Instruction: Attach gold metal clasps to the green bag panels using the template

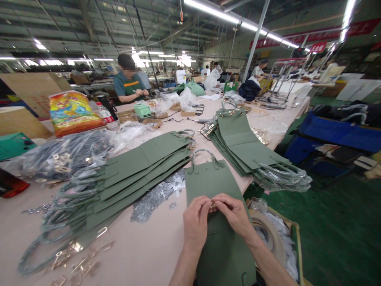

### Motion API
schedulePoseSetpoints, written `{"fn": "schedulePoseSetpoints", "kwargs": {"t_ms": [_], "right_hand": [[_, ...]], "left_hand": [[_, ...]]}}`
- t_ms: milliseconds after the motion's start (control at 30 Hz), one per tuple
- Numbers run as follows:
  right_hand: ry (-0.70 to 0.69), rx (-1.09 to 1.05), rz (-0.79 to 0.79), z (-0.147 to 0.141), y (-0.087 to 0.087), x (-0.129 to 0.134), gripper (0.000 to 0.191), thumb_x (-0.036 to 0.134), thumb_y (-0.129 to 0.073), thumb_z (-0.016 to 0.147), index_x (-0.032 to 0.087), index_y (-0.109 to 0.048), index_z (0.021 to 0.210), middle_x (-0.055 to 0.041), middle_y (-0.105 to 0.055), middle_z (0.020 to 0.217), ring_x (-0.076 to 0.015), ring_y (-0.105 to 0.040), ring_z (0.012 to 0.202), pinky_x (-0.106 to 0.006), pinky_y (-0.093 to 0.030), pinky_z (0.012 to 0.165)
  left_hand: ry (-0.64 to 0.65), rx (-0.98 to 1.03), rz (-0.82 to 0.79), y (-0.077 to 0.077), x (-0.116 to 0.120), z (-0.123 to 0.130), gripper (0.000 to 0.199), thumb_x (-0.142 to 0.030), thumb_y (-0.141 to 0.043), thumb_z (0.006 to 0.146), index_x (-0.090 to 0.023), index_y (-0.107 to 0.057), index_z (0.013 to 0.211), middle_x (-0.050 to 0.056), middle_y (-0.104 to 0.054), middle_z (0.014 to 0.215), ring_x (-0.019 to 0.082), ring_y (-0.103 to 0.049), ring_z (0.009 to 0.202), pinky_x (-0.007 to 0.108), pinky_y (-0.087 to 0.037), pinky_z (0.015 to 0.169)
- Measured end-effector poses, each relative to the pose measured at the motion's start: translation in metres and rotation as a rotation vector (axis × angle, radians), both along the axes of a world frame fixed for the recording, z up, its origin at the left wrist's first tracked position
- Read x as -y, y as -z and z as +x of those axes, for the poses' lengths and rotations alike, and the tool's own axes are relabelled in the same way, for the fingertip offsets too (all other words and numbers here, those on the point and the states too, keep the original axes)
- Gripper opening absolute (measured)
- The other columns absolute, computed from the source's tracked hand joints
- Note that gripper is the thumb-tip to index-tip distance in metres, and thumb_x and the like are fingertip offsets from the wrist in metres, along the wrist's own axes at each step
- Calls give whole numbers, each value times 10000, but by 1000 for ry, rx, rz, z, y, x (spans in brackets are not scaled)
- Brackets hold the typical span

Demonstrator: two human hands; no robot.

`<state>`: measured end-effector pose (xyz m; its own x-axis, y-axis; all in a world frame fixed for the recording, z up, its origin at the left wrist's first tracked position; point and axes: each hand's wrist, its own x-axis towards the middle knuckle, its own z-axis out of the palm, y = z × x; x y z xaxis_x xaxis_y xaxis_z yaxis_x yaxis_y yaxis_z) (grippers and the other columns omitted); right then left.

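Note:
Between the fingertips of my left hand (197,216) and my right hand (232,212) is a small gold-coloured metal fitting (213,205); its exact kind is too small to tell. Both hands are closed in a pinch, almost touching, above a flat green bag panel (208,182). The panel's plastic-wrapped handle (205,151) points away from me, and its near end hangs toward my lap. Left of it lies a heap of thin silver metal plates (157,198). Gold metal fittings (79,260) are scattered at the lower left of the table.
Stacks of green bag panels lie to the left (143,159) and right (247,139), with wrapped handles sticking out. A box with tape rolls (270,238) stands below the table's right edge. A co-worker (129,81) sits across the table near a colourful bag (73,111).

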<state>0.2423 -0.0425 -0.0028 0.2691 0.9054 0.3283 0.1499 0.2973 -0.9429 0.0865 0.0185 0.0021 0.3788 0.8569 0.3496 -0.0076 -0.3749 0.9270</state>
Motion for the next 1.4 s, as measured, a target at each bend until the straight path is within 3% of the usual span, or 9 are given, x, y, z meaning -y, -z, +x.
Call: {"fn": "schedulePoseSetpoints", "kwargs": {"t_ms": [100, 233, 333, 667, 967, 1133, 1400], "right_hand": [[24, -42, -12, -2, 4, -3, 134, 309, -696, 978, 226, -801, 977, -39, -743, 918, -166, -698, 769, -264, -579, 727], [165, 9, 25, -3, 10, -3, 139, 326, -700, 972, 232, -801, 960, -54, -755, 969, -194, -707, 881, -279, -576, 798], [208, 49, 46, -3, 10, -2, 148, 327, -678, 985, 231, -786, 950, -53, -751, 961, -201, -701, 917, -285, -561, 835], [227, 33, 17, -16, 6, 2, 204, 347, -604, 1028, 213, -716, 922, -30, -689, 896, -176, -644, 839, -257, -510, 778], [194, -125, -69, -18, 0, 1, 292, 463, -641, 993, 200, -734, 904, -35, -676, 829, -182, -623, 757, -270, -534, 722], [76, -213, -28, -13, 1, 3, 281, 436, -765, 908, 224, -765, 1092, -60, -711, 1000, -208, -686, 897, -297, -585, 831], [125, -91, 28, -12, 9, 3, 148, 335, -735, 938, 227, -759, 1037, -67, -707, 1024, -210, -679, 971, -299, -576, 871]], "left_hand": [[2, -2, 19, -1, 0, -1, 201, -306, -580, 1037, -206, -744, 978, 38, -723, 976, 150, -686, 846, 246, -568, 802], [84, 29, -27, -1, 1, -1, 201, -316, -581, 1035, -222, -730, 1132, 68, -723, 1129, 184, -704, 1008, 285, -589, 895], [109, 49, -111, 2, 2, 0, 247, -328, -673, 981, -225, -700, 1205, 72, -731, 1157, 194, -719, 1023, 302, -604, 914], [44, -22, -75, 0, 3, -1, 152, -298, -675, 972, -235, -738, 1095, 35, -761, 1055, 182, -723, 943, 301, -595, 888], [37, 3, -34, -4, 4, 0, 139, -280, -659, 982, -229, -733, 1089, 43, -757, 1041, 182, -723, 932, 302, -598, 868], [20, 76, 5, -2, 2, -1, 107, -287, -676, 977, -220, -734, 1038, 58, -757, 1067, 197, -719, 1024, 322, -592, 940], [47, 108, -26, 2, 2, 0, 154, -320, -710, 957, -202, -744, 1050, 79, -768, 1067, 202, -733, 1022, 316, -608, 924]]}}
